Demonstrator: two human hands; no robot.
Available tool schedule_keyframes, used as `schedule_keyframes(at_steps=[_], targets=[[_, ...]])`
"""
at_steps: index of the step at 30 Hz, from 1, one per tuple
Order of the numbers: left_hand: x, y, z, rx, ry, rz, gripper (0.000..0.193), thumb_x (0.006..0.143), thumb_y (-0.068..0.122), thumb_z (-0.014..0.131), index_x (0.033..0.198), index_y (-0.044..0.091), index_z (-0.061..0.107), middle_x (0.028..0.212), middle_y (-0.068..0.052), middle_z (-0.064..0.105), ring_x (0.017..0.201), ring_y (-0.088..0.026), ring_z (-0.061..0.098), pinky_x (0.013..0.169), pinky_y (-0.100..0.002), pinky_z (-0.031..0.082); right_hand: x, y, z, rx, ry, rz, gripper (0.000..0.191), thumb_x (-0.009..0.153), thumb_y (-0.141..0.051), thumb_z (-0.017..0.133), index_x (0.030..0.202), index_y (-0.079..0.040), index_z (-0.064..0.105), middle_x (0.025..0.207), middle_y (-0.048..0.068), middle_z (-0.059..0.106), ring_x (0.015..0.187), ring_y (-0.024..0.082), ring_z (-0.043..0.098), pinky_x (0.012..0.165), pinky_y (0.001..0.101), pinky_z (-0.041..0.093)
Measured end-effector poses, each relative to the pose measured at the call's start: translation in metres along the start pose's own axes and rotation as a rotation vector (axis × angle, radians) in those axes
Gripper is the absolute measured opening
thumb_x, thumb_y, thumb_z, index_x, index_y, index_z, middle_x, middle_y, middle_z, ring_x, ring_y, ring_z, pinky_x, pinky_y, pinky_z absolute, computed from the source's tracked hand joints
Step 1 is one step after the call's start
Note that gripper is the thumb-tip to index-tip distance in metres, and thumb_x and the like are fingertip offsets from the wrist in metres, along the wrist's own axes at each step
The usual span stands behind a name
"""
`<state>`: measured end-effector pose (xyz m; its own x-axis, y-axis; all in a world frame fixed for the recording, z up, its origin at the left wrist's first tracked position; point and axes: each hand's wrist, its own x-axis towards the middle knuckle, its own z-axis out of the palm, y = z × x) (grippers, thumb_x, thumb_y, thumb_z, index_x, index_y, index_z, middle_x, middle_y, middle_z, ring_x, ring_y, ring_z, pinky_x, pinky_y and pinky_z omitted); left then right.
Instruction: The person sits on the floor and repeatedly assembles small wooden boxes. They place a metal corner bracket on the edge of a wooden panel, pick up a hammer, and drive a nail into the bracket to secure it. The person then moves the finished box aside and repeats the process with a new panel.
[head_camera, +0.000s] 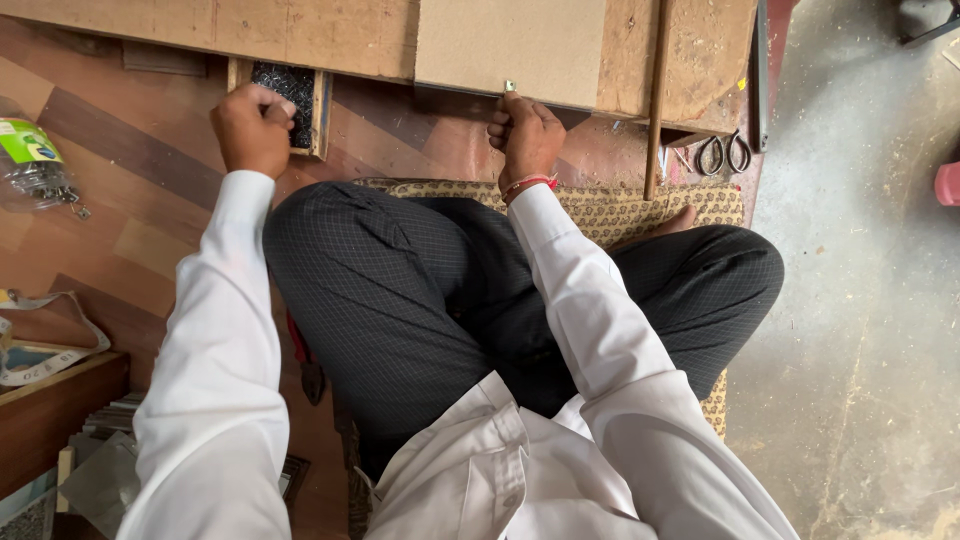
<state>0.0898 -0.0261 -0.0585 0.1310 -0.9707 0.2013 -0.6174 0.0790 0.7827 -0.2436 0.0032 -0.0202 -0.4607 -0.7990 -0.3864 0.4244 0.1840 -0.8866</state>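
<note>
Person sits cross-legged on a patterned mat (640, 210) on the floor, white sleeves and dark checked trousers in view from above

Right hand (528, 135) — fingers curled and pinched shut around a small metal clip (510, 88) at the near edge of a flat cardboard sheet (510, 45). The clip sits on the sheet's lower edge, just above the knuckles. A red thread band is on that wrist

Left hand (250, 128) — closed into a loose fist, resting at the edge of a small wooden box (322, 110) with dark, bumpy contents. Cannot tell whether anything is inside the fist

The cardboard sheet lies on a wooden board (300, 35) that runs across the top of the view, slightly raised above the floor. A thin wooden stick (655, 100) stands beside the sheet, on its right, reaching down to the mat

Scissors (724, 154) lie on the floor to the right of the stick, well apart from both hands. A clear plastic bag with a green label (30, 160) lies far left on the wood-pattern floor (120, 230)
</note>
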Motion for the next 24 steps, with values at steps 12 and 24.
schedule_keyframes(at_steps=[12,24], targets=[[0.021,0.126,0.009,-0.568,-0.198,0.259,0.009,0.108,-0.003,0.064,0.115,-0.003,0.071,0.099,-0.013,0.076,0.084,-0.017,0.079,0.071,-0.029,0.067,0.004,0.009,0.006,0.056,0.059,-0.002,0.019,0.092,-0.008,0.065,0.080,0.006,0.068,0.064,0.009,0.063,0.050,0.016,0.057,0.045,0.0285,0.046],[0.019,0.178,0.159,-0.341,-0.322,0.305,0.008,0.091,-0.005,0.066,0.087,0.003,0.065,0.082,-0.007,0.073,0.071,-0.017,0.073,0.063,-0.030,0.060,0.002,0.007,0.010,0.070,0.092,-0.005,0.016,0.090,-0.006,0.065,0.081,0.006,0.071,0.063,0.008,0.064,0.049,0.014,0.056,0.046,0.0273,0.045]])
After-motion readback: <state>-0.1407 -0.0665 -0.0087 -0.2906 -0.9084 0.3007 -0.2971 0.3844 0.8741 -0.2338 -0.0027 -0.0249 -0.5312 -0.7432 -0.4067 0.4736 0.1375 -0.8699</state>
